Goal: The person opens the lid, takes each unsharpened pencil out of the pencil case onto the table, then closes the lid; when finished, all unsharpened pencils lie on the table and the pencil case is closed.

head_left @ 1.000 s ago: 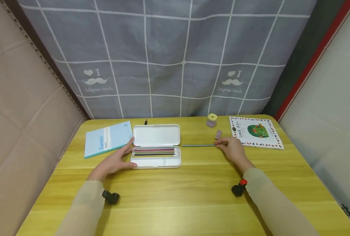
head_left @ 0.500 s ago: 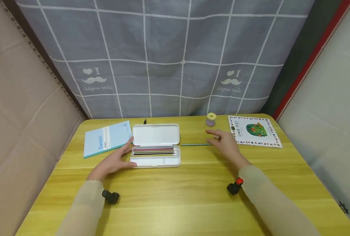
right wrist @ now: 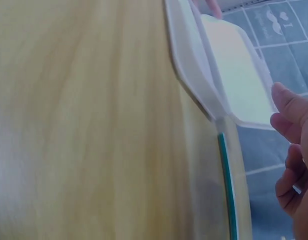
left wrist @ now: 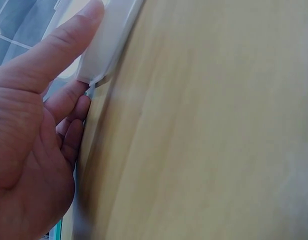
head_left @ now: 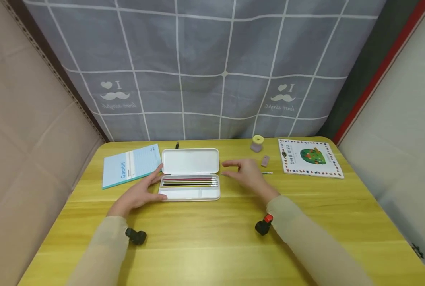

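My left hand [head_left: 137, 194] grips the left side of an open white pencil case [head_left: 181, 194], its thumb at the near corner and fingers by the hinge. Several pencils [head_left: 189, 182] lie side by side inside the case. Just right of the case, my right hand [head_left: 249, 174] hovers with thumb and forefinger apart and nothing between them. Under it a green pencil [right wrist: 228, 185] lies flat on the table, pointing at the case; in the head view the hand hides most of it.
A blue notebook [head_left: 131, 166] lies left of the case, and a small black object [head_left: 177, 145] sits behind the lid. To the right are an eraser [head_left: 265, 161], a yellow-topped purple cylinder [head_left: 257, 143] and a white picture book [head_left: 310, 158]. A grey checked curtain [head_left: 198, 95] hangs behind.
My right hand has let go of the green pencil's right end and moved left above it, towards the case. The left hand keeps its place on the pencil case.
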Tool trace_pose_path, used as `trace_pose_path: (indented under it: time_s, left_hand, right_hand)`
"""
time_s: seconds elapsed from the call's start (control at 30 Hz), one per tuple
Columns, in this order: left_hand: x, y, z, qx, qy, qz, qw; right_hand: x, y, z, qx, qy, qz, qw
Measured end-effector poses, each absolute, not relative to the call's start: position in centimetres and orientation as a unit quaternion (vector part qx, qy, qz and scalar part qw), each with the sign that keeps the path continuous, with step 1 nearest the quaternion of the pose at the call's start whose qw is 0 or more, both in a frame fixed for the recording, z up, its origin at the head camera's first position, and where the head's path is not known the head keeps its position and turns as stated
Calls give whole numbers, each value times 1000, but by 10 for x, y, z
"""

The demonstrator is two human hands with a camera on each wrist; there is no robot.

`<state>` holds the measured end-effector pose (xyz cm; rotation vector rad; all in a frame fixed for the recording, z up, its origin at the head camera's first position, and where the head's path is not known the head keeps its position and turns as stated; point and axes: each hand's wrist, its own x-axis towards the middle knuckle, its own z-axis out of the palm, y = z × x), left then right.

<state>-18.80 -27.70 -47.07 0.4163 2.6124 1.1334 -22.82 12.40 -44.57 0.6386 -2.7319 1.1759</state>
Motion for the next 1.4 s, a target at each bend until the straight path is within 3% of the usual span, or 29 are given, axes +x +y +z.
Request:
trace_pose_path:
  time_s: [0.3,1.07,1.4]
  left_hand:
    - [-187,-281,-467,144,901,391,123]
    - [-191,-280,-469,148,895,402,124]
    - [-192,-279,-475,146,885,421,135]
  right_hand:
    - [-218,87,-462,235,-890,390,-13]
    - [-217,66,-457,260,-931,257,1]
    - [-215,63,-459,226,-945,235,1]
